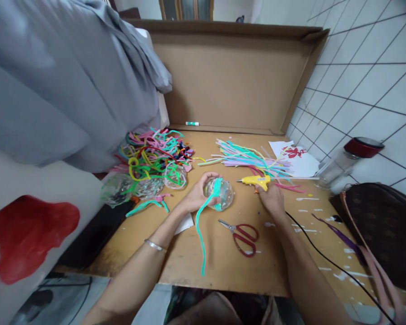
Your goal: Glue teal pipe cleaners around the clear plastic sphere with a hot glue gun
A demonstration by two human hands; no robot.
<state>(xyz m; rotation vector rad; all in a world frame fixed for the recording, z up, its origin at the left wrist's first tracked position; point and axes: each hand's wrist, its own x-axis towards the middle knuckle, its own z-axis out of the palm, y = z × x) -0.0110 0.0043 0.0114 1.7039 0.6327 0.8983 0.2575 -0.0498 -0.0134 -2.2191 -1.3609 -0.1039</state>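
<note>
My left hand (200, 192) is wrapped round the left side of a clear ball (227, 195). A turquoise pipe cleaner (199, 225) is laid over the ball, and its loose end trails down towards the table's front edge. To the right, my right hand (271, 198) grips a yellow glue gun (257, 181), whose nozzle points left at the ball with a gap between them. A white glue stick (292, 178) juts from the gun's back. Below the ball lie red-handled scissors (245, 237), blades pointing up and left.
A heap of coloured pipe cleaners (152, 149) and more clear balls (149, 187) sit at left. Straight pipe cleaners (243, 155) lie behind the gun. A glass bottle (340, 162) and brown bag (385, 230) stand at right. A black cord (321, 253) crosses the table; cardboard (230, 81) walls the back.
</note>
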